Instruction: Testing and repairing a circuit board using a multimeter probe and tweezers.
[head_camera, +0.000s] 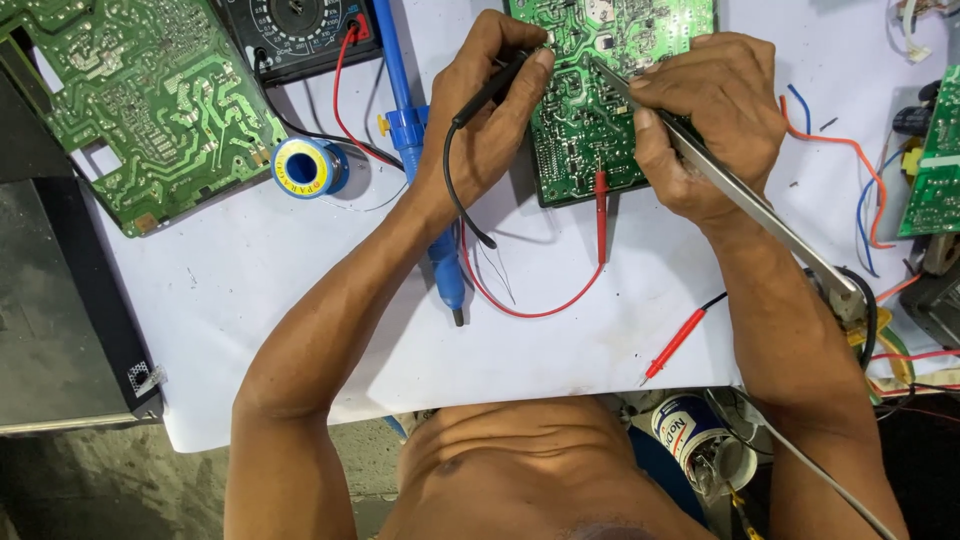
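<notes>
Fingers of the left hand (490, 120) pinch a black probe (490, 92), tip pressed onto the green circuit board (585, 140) at the desk's (300, 300) far middle; the right hand (710, 125) grips a soldering iron (740, 195) pen-style, steadying the board. A blue-labelled solder spool (305, 167) sits left; a white-and-blue labelled can (690, 432) stands near right.

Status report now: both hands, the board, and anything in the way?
Left hand grips black probe on green circuit board. Right hand holds soldering iron tip to board. Red probe lies at board's near edge.
</notes>
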